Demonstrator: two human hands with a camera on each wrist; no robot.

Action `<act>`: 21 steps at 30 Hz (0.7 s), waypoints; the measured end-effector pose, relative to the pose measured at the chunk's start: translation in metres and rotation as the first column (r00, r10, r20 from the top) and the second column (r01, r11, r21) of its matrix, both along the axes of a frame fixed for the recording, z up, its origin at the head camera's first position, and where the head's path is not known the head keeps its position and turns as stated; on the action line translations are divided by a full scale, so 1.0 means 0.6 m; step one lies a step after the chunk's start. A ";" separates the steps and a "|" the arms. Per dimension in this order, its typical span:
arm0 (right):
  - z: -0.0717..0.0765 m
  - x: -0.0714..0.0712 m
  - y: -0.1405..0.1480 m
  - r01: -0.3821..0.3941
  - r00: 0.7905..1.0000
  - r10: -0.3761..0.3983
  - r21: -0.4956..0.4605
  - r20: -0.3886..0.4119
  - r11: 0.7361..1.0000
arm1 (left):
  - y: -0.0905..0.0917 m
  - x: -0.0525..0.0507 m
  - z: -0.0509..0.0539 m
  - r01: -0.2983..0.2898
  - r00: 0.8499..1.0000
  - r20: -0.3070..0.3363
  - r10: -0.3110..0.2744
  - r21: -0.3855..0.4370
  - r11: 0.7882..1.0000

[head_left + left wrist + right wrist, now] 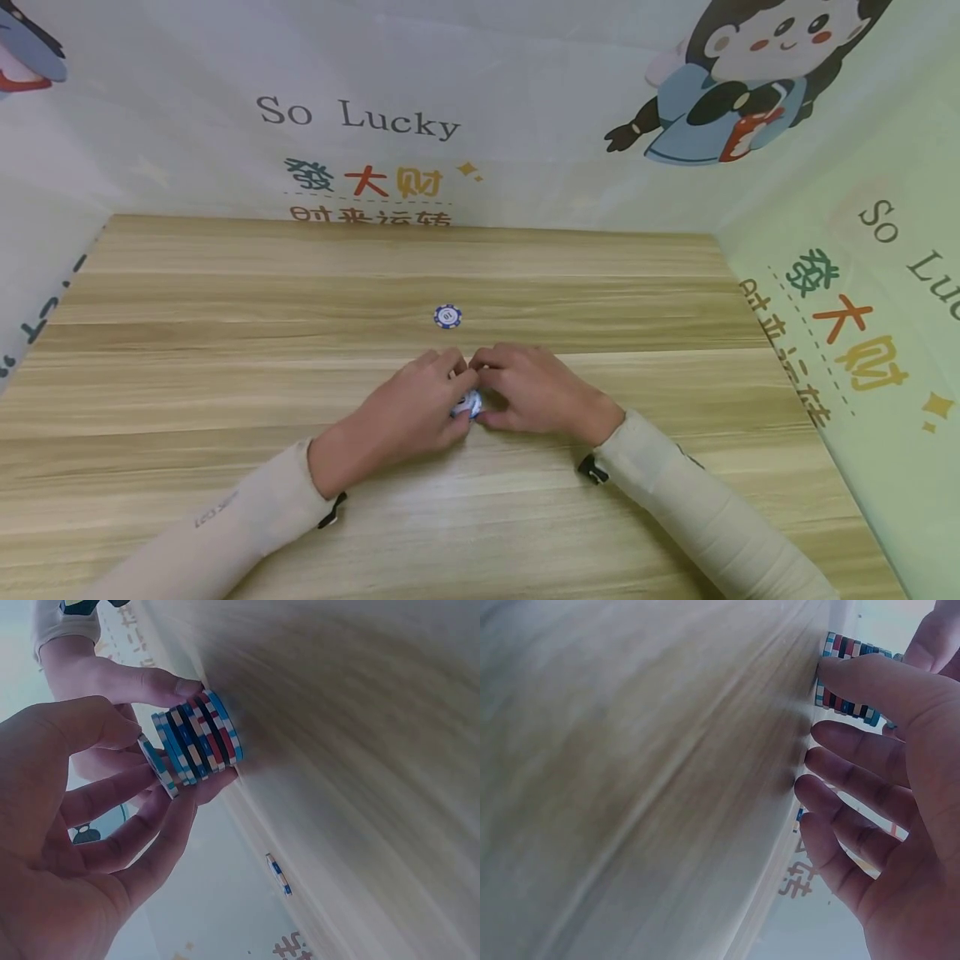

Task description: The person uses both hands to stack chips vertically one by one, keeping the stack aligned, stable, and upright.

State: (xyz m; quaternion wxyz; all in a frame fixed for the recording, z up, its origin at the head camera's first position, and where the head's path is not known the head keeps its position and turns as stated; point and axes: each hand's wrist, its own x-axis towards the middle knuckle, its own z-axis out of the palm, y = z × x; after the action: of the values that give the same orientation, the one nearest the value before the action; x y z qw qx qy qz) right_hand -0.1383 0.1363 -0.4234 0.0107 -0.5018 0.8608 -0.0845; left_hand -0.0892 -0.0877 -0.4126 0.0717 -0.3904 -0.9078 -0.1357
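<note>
A stack of poker chips (196,739) in blue, black, red and white stands on the wooden table between the two hands. My left hand (416,402) pinches a light blue and white poker chip (158,766) between thumb and fingers at the top of the stack, slightly tilted from it. Low around the stack is my right hand (534,392), its thumb (870,679) on one side and a finger on the other. From the head view the hands cover most of the stack.
Beyond the hands a single blue and white chip (447,317) lies flat on the wooden table (225,292). Printed cloth walls (525,167) with lettering and cartoon figures rise at the table's back and sides.
</note>
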 end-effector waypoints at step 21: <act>0.001 0.000 0.000 0.013 1.000 -0.013 0.011 0.018 1.000 | 0.005 0.005 -0.006 0.039 0.998 -0.041 -0.037 0.037 0.999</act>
State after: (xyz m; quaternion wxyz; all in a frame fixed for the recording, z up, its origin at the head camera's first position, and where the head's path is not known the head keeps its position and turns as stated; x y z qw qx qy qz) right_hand -0.1385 0.1361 -0.4229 0.0203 -0.4955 0.8643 -0.0845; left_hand -0.0864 -0.0849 -0.4164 0.0949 -0.4087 -0.8959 -0.1462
